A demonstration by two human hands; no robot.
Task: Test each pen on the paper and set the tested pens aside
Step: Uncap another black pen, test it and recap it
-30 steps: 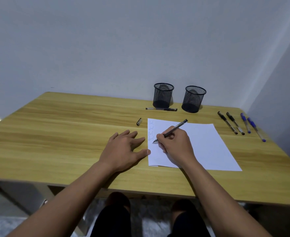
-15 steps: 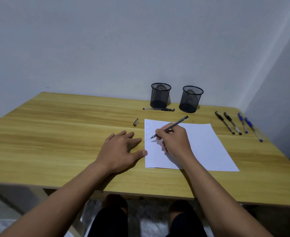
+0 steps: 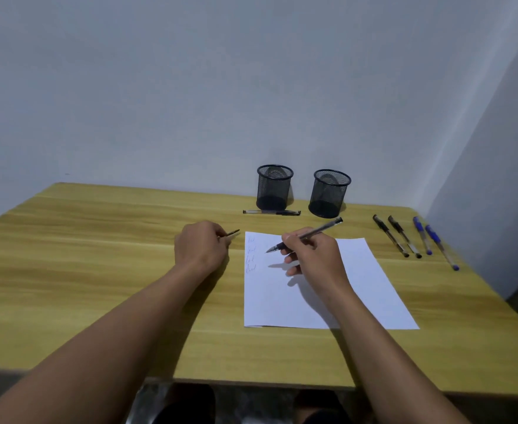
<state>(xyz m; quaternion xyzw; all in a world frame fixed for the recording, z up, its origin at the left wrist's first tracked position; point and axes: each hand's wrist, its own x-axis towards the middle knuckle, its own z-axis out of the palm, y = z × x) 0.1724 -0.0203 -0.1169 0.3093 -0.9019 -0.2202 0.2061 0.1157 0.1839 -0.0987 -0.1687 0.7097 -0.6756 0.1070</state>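
A white paper sheet (image 3: 355, 289) lies on the wooden table (image 3: 98, 270), with several short scribbles down its left edge. My right hand (image 3: 312, 255) holds an uncapped black pen (image 3: 318, 231) above the sheet, its tip lifted and pointing left. My left hand (image 3: 201, 247), left of the sheet, pinches the small dark pen cap (image 3: 231, 233). Several pens (image 3: 413, 237), two black and two blue, lie side by side at the table's right. One more capped pen (image 3: 271, 212) lies in front of the left mesh cup.
Two black mesh pen cups (image 3: 274, 186) (image 3: 329, 192) stand at the back near the wall. The wall closes in on the right past the row of pens. My knees show below the table's front edge.
My left hand left its flat rest beside the sheet, moved up and took hold of the cap. My right hand lifted the pen tip off the paper.
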